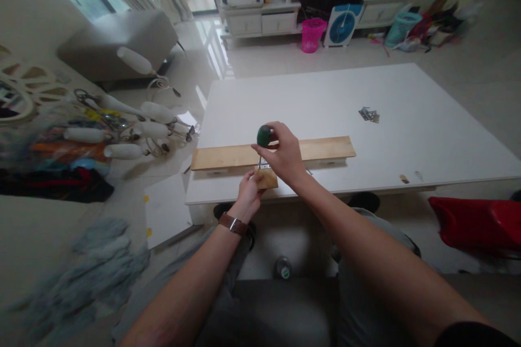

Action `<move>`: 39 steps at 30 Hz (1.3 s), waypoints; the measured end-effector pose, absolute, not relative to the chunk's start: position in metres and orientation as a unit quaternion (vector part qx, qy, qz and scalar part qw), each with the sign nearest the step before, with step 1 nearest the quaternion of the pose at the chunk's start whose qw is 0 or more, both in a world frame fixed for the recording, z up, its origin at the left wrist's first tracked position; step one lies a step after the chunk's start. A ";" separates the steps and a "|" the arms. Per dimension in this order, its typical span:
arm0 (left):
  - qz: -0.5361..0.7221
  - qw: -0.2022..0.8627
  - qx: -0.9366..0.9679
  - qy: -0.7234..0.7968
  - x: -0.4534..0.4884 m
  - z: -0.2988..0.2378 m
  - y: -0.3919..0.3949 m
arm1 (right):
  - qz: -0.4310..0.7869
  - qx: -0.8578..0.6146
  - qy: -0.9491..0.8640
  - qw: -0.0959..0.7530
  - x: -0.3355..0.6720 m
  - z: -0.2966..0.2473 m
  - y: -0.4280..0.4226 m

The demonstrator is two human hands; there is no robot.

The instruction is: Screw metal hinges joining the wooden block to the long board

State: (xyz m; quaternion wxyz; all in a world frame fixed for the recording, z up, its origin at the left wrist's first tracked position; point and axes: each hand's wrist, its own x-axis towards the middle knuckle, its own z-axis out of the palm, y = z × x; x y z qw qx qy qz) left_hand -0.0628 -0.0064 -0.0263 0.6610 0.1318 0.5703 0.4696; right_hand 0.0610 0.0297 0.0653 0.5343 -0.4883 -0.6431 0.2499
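My right hand (284, 155) is closed around a screwdriver with a dark green handle (264, 135), held upright with its thin shaft pointing down. The tip meets a small wooden block (267, 178) at the near edge of the white table (407, 135). My left hand (249, 191), with a brown watch strap on the wrist, grips that block from the left and below. Just behind the block lies a long wooden plank (325, 149), flat across the table.
A small heap of metal brackets (369, 114) lies on the table to the far right. A red stool (476, 222) stands at the right. A chandelier with white candle tubes (130, 130) and clutter cover the floor at left. A bottle (282, 268) stands between my legs.
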 end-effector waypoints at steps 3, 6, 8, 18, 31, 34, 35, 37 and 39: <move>0.467 0.661 0.136 0.571 -0.063 -0.029 -0.006 | 0.264 -0.493 -0.641 0.525 0.061 0.067 0.028; 0.465 0.662 0.137 0.571 -0.064 -0.030 -0.006 | 0.295 -0.495 -0.626 0.525 0.061 0.069 0.026; 0.465 0.661 0.142 0.572 -0.065 -0.031 -0.005 | 0.303 -0.495 -0.623 0.524 0.061 0.070 0.025; 0.466 0.659 0.131 0.576 -0.064 -0.031 -0.005 | 0.276 -0.503 -0.636 0.516 0.064 0.066 0.030; 0.473 0.657 0.134 0.571 -0.062 -0.026 -0.006 | 0.273 -0.487 -0.647 0.519 0.064 0.066 0.028; 0.466 0.664 0.134 0.568 -0.062 -0.028 -0.005 | 0.270 -0.498 -0.639 0.520 0.065 0.064 0.031; 0.465 0.664 0.134 0.570 -0.063 -0.029 -0.005 | 0.270 -0.501 -0.637 0.520 0.065 0.064 0.031; 0.465 0.666 0.135 0.568 -0.064 -0.032 -0.004 | 0.277 -0.503 -0.634 0.518 0.065 0.065 0.030; 0.466 0.671 0.140 0.559 -0.065 -0.032 -0.004 | 0.291 -0.499 -0.633 0.515 0.064 0.068 0.028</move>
